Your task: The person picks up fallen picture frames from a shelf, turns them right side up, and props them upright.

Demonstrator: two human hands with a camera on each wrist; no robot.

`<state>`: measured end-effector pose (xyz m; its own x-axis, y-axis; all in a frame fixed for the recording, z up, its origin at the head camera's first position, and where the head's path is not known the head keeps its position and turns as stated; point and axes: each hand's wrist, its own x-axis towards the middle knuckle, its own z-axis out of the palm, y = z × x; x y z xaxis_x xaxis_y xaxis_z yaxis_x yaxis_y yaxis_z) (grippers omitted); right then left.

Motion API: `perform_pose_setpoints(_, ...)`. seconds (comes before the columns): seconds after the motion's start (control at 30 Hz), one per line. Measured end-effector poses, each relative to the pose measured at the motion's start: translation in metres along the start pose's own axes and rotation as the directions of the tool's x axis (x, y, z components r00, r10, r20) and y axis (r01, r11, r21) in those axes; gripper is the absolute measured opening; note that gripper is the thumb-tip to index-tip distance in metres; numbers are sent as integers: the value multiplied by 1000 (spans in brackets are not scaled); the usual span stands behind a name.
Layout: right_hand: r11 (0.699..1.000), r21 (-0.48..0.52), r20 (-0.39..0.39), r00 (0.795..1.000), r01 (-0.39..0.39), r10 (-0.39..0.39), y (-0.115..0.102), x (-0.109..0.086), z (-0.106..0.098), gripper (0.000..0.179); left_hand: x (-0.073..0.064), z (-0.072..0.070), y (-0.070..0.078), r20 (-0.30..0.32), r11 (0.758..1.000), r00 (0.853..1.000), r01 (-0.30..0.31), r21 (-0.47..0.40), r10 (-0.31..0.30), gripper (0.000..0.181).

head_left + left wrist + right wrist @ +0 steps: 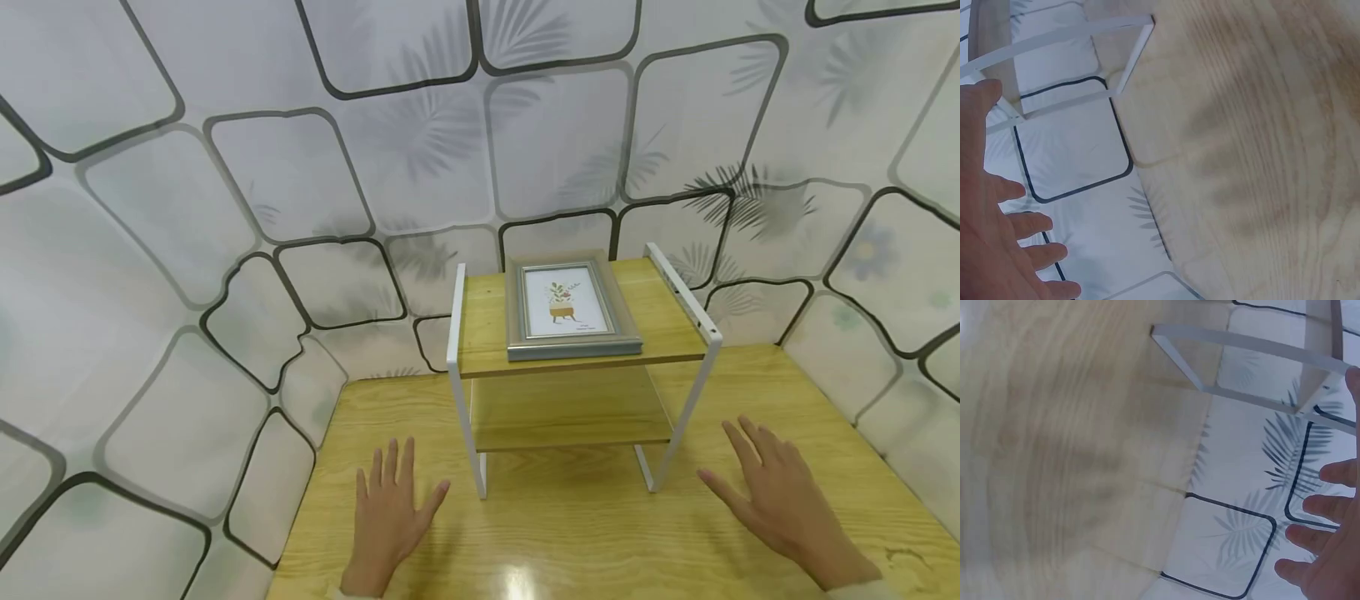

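A small two-tier shelf [483,360] with white metal side frames and wooden boards stands on the wooden table. On its top board lies a picture frame [573,346], face up, showing a potted-plant print. My left hand [386,508], fingers spread, hovers over the table to the front left of the shelf. To the front right, my right hand [783,500] is held out with its fingers extended. Neither hand holds anything. Both wrist views show the white side frames [1085,28] beyond the fingers.
The wooden table [562,542] extends under the shelf and both hands. Behind and on both sides hangs pale fabric [435,167] printed with dark rounded outlines and leaves. The shelf's lower board [570,408] sits beneath the top one.
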<state>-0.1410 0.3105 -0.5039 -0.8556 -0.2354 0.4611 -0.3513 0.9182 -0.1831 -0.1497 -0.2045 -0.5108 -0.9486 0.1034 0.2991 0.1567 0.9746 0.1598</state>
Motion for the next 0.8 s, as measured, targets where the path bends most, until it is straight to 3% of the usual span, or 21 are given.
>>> perform_pose_setpoints(0.23,999,35,-4,1000,-15,15,5,19,-25,78,12,-15,-1,-13,999,1000,7,-39,-8,86)
perform_pose_setpoints(0.33,998,52,-2,1000,-29,29,7,29,-37,75,20,-25,-2,-88,998,996,-32,-61,26,84)
perform_pose_setpoints(0.47,996,79,-23,999,-32,34,12,45,-54,69,35,-40,-2,-191,990,979,-91,-111,68,75)
perform_pose_setpoints(0.53,996,88,-42,999,-27,31,14,53,-63,66,44,-51,0,-183,985,982,-77,-155,48,69)
perform_pose_setpoints(0.67,995,92,-69,997,-32,38,17,71,-82,59,64,-75,6,-95,970,995,18,-244,-43,59)
perform_pose_setpoints(0.8,994,88,-84,993,-72,79,14,93,-102,57,87,-104,15,-90,941,993,47,-334,-82,51)
